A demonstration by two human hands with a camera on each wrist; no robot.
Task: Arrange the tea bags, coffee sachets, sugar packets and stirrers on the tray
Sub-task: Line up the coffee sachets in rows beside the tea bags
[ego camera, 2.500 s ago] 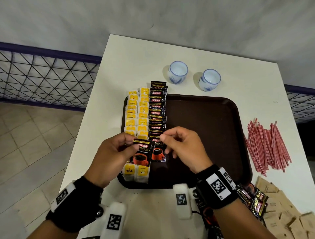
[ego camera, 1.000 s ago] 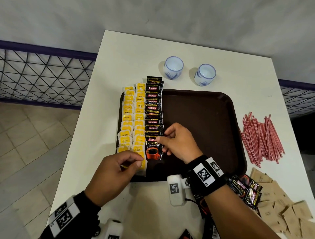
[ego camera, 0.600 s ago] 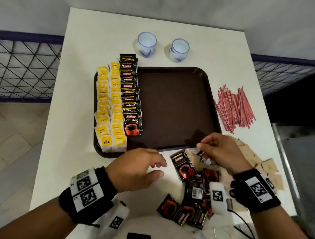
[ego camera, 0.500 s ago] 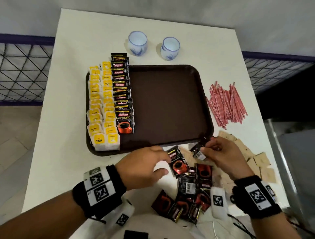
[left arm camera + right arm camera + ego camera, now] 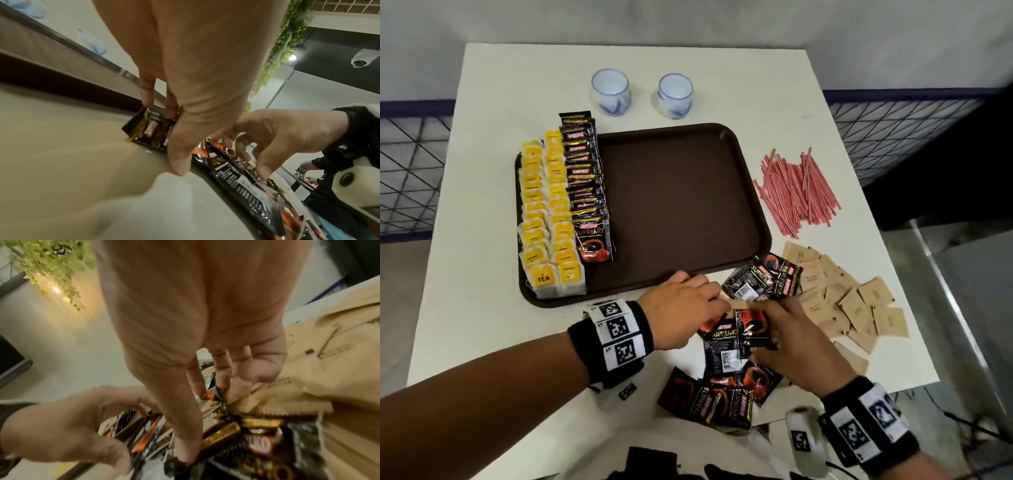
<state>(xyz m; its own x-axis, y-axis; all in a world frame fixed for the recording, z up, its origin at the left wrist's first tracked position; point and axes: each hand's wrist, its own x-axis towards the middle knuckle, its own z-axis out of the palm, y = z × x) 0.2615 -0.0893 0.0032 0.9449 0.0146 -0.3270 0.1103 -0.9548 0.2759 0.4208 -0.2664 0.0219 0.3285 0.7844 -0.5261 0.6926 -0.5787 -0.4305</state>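
I cannot tell whether my left hand [image 5: 681, 310] or right hand [image 5: 796, 342] grips the coffee sachets [image 5: 736, 339]; fingertips hidden.

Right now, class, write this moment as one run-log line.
stage: fetching coffee sachets | left hand: reaching into loose sachets | right hand: pinching one sachet | tray: tea bags, coffee row | stirrers, sugar packets: on table

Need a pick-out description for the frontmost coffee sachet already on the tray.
Start at the brown tray. Along its left side run two columns of yellow tea bags, then one column of black coffee sachets beside them. The target sachet is that column's nearest one: the only one showing its full face, "SUPREMO" over a red cup.
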